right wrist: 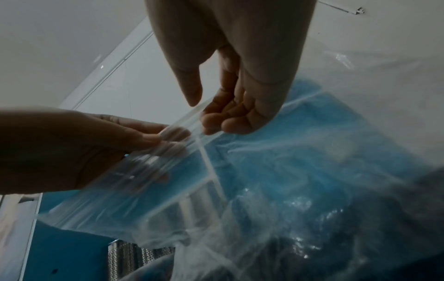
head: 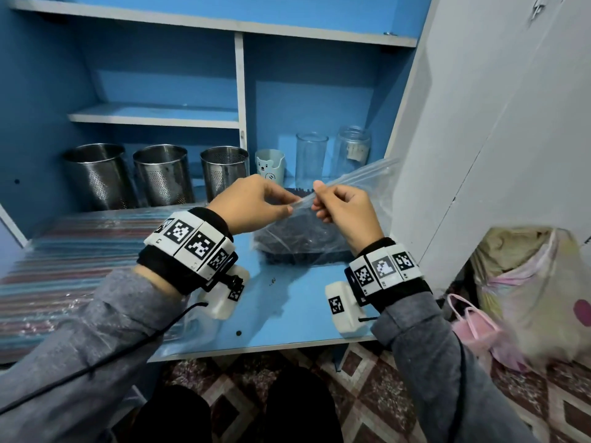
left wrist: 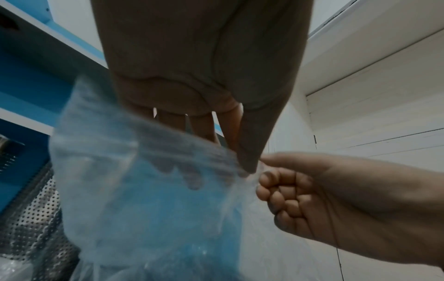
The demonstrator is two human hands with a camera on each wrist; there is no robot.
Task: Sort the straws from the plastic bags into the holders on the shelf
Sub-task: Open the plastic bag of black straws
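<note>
Straws [head: 300, 244] dark inside a clear plastic bag [head: 351, 187] near the shelf's [head: 281, 327] right edge, our left hand [head: 252, 203] and right hand [head: 345, 212] both pinching the bag's top edge, three metal holders [head: 163, 175] along the back, striped straws [head: 64, 260] at left.

A home storage corner: blue shelf unit [head: 240, 100], patterned floor tiles [head: 367, 378], stuffed bags [head: 524, 292] on the floor.

Three metal holders [head: 96, 175] [head: 163, 174] [head: 224, 171] are standing in a row at the back of the shelf [head: 281, 318], left of a cup [head: 270, 166] and two glass jars [head: 311, 158] [head: 351, 150]. Before the jars, a plastic bag [head: 303, 241] holding straws [head: 297, 193] is lying on the shelf, with another bag [head: 64, 266] lying at its left.
</note>
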